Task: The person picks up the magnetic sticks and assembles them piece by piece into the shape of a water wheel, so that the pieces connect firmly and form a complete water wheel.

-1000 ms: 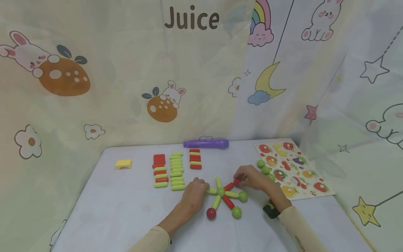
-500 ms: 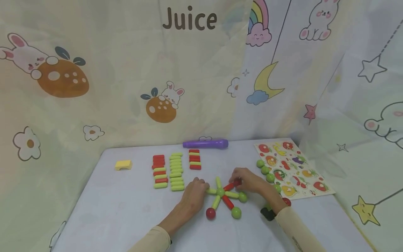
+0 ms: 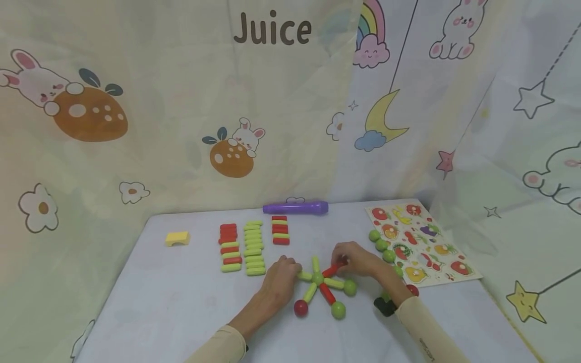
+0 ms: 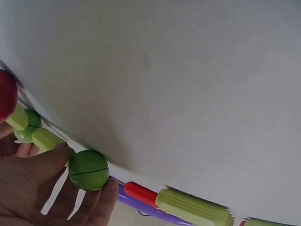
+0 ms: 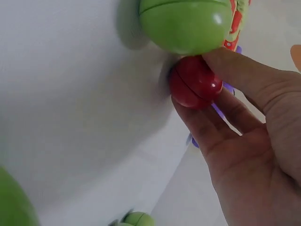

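- Head view: on the white table [image 3: 181, 302] lies a star-shaped figure of red and green plastic rods and balls [image 3: 322, 287], its rods meeting at a green centre ball.
- The left hand [image 3: 281, 280] rests at the figure's left side, fingertips at the end of the left green rod; what they grip is hidden from here.
- The right hand [image 3: 358, 259] sits at the upper right arm of the figure, fingers curled at the tip of the red rod [image 3: 330, 270].
- Behind the figure lie rows of loose red and green rods [image 3: 247, 244], a purple plastic tube [image 3: 296, 207] at the far edge, and a small yellow block [image 3: 177, 238] to the left.
- To the right, a fruit puzzle board [image 3: 426, 247] lies flat, with a line of loose green balls [image 3: 381, 244] just beside its left edge.
- Left wrist view: the left hand [image 4: 42, 188] pinches a green plastic ball [image 4: 88, 169] between thumb and fingers, touching the end of a light green rod [image 4: 47, 140] of the figure.
- Right wrist view: the right hand [image 5: 244, 141] grasps a glossy red plastic ball [image 5: 194, 83] between thumb and fingers, just under a large green ball [image 5: 186, 24] and close above the table.
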{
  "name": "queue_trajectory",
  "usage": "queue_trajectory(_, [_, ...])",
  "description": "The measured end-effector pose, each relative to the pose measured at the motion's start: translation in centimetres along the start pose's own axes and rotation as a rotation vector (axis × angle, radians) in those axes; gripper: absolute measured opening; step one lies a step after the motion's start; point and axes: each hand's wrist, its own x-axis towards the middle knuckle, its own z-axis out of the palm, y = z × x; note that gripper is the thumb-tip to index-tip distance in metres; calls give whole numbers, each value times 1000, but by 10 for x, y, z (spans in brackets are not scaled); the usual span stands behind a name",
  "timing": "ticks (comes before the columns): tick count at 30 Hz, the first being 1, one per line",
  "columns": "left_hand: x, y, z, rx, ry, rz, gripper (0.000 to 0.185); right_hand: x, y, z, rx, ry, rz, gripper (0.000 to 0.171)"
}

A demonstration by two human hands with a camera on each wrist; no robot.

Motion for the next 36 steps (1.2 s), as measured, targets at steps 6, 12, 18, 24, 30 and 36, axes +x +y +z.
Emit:
queue_trajectory(6, [-6, 5, -4, -7, 14, -10, 22, -39, -15, -17, -53, 103, 98, 33])
queue_trajectory(12, [-24, 36, -16, -41, -28, -35, 35, -94, -25, -30, -89, 51, 256, 34])
queue_trajectory(18, [-26, 58, -10, 16, -50, -77, 34, -107, -15, -22, -146, -11, 228, 30])
queue_trajectory(24, [-25, 58, 2, 25, -5, -113, 22, -104, -11, -13, -196, -18, 229, 26])
queue_trajectory(30, [-25, 55, 2, 28, 9, -84, 15, -94, -10, -23, -93, 54, 110, 23])
queue_trajectory(36, [-23, 50, -1, 19, 30, -68, 13, -52, -5, -34, -25, 130, 47, 25])
